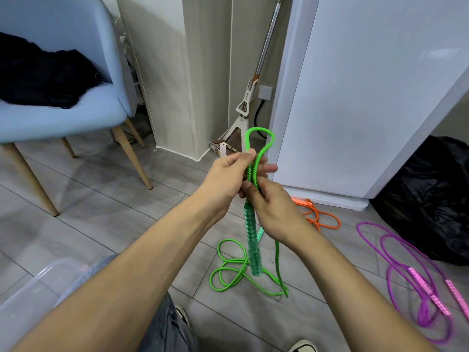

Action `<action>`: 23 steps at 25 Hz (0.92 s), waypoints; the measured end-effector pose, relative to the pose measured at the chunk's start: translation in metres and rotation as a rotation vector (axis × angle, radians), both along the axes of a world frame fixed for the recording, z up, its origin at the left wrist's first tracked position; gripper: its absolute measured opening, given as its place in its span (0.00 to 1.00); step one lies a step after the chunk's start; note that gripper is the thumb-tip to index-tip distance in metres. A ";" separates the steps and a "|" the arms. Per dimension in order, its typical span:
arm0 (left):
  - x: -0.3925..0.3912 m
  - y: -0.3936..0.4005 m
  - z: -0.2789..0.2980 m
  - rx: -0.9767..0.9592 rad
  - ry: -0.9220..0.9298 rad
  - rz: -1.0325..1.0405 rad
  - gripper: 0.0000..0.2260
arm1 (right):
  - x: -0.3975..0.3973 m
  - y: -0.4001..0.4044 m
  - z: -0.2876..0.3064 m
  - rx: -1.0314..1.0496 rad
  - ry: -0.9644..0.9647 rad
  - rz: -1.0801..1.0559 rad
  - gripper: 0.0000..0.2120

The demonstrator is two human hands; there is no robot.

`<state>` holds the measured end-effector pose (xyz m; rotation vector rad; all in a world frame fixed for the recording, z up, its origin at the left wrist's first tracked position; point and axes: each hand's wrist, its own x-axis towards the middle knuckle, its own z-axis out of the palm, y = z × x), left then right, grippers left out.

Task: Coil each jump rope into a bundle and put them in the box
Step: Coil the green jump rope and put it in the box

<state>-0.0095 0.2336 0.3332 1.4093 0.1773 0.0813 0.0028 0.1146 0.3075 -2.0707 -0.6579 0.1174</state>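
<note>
Green rope (255,171): bright green braided cord, folded into a narrow loop that stands above the hands; held in the air in front of the person.
Green handles (253,245): patterned, translucent green, hanging straight down below the hands.
Loose cord (228,273): remaining length lies in open loops on the grey floor (101,204).
Left hand (236,174): fingers curled around the doubled cord, thumb on top.
Right hand (269,207): pinches the cord just below the left hand.
Orange rope (322,219): uncoiled on floor, behind.
Purple rope (416,283): uncoiled on floor, right.
Clear box (33,290): lower left.
</note>
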 end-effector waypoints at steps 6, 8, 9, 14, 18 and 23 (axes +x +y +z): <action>0.000 -0.001 0.005 -0.097 -0.062 0.026 0.11 | 0.001 -0.004 0.003 0.036 -0.021 0.009 0.12; 0.007 0.016 0.009 -0.320 -0.109 0.159 0.11 | 0.005 -0.013 0.000 -0.012 0.007 0.019 0.11; 0.011 0.028 0.011 -0.386 -0.129 0.231 0.11 | 0.006 -0.019 -0.001 -0.037 0.082 0.057 0.12; 0.019 0.072 0.010 -0.289 -0.130 0.433 0.12 | 0.018 -0.065 0.006 -0.304 0.464 0.215 0.18; 0.020 0.072 0.007 -0.052 -0.126 0.434 0.12 | 0.035 -0.104 0.021 -0.457 0.447 0.045 0.17; 0.019 0.074 0.006 0.339 -0.132 0.437 0.12 | 0.034 -0.129 0.046 -0.201 0.503 0.111 0.13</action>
